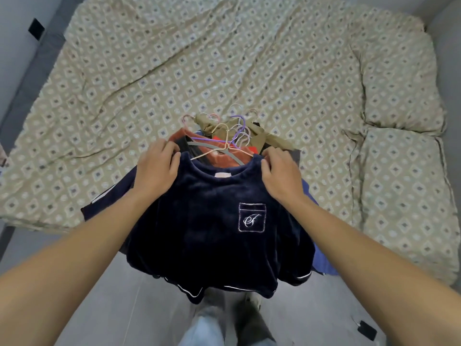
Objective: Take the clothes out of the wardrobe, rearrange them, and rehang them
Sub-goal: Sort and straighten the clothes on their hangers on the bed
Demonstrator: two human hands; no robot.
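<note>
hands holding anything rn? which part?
Both hands grip the navy top at its shoulders, either side of the neckline: left hand on one shoulder, right hand on the other.

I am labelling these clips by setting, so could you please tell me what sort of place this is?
Most likely a bedroom at home. A bed with a patterned cover and pillows fills the view, and a pile of clothes on hangers lies on it. Both hands, left hand and right hand, hold a navy top.
</note>
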